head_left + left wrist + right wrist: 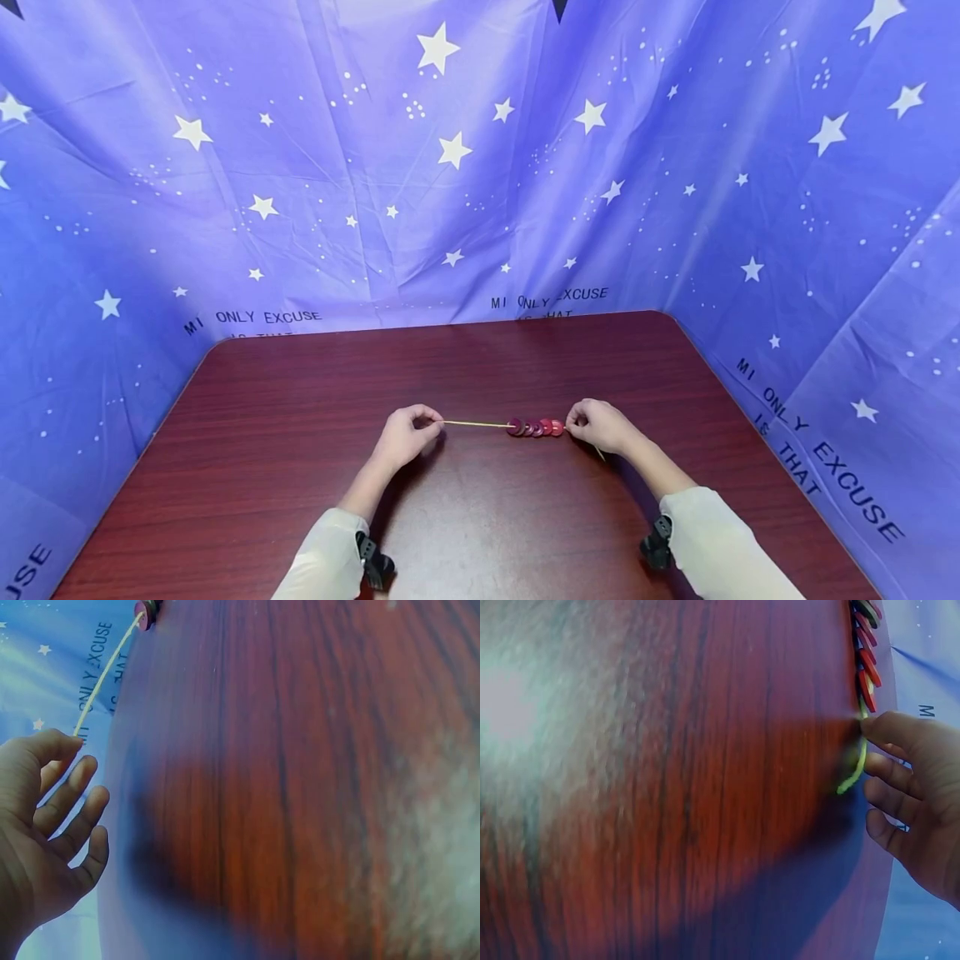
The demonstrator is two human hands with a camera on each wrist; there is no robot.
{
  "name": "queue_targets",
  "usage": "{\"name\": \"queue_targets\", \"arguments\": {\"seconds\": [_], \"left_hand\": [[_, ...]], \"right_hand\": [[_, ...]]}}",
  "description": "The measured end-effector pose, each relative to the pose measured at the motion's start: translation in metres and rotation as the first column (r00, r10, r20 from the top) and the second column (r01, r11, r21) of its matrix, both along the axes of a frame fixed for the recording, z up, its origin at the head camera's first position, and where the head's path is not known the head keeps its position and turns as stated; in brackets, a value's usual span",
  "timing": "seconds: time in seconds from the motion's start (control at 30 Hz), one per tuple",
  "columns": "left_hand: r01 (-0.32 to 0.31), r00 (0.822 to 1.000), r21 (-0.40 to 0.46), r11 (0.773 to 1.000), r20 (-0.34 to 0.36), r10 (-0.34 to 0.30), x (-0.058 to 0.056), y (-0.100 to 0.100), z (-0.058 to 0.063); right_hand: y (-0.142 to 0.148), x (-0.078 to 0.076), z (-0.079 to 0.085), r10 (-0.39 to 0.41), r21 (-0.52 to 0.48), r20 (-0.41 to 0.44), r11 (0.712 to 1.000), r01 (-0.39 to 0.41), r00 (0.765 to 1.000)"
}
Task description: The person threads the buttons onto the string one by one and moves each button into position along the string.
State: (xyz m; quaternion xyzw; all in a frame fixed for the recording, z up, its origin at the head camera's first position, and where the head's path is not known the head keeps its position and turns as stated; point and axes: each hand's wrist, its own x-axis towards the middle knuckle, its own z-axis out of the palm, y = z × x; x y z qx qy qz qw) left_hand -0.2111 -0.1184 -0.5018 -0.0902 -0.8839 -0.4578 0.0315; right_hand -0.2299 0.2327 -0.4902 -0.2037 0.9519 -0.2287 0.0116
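A yellow string (476, 423) runs nearly straight between my two hands. Several red and dark red buttons (535, 427) are threaded on it, bunched toward the right side. My left hand (408, 433) pinches the string's left end between thumb and forefinger; in the left wrist view its other fingers (79, 821) are loosely bent. Right beside the buttons, my right hand (600, 425) pinches the string. A short tail of the string (859, 769) hangs below that thumb and forefinger in the right wrist view.
Beneath the hands is a dark red wood-grain table (300, 400) with rounded back corners. A blue-purple curtain (510, 208) with white stars surrounds it at the back and sides. Black wrist cameras (375, 562) sit at the white sleeves (330, 554).
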Motion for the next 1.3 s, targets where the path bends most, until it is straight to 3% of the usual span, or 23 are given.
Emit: {"name": "queue_targets", "arguments": {"seconds": [0.43, 0.87, 1.3], "left_hand": [[-0.118, 0.993, -0.132, 0.984, -0.014, 0.117, 0.001, -0.034, 0.0], [-0.218, 0.974, -0.17, 0.961, 0.018, 0.224, 0.001, -0.062, -0.002], [-0.19, 0.98, -0.248, 0.95, 0.017, 0.2, 0.002, -0.062, -0.005]], "right_hand": [[-0.034, -0.008, -0.004, -0.04, -0.052, -0.053, 0.998, 0.037, 0.998], [-0.065, -0.018, -0.01, -0.072, -0.081, -0.08, 0.995, 0.065, 0.994], [-0.07, -0.021, -0.013, -0.076, -0.068, -0.061, 0.995, 0.072, 0.995]]}}
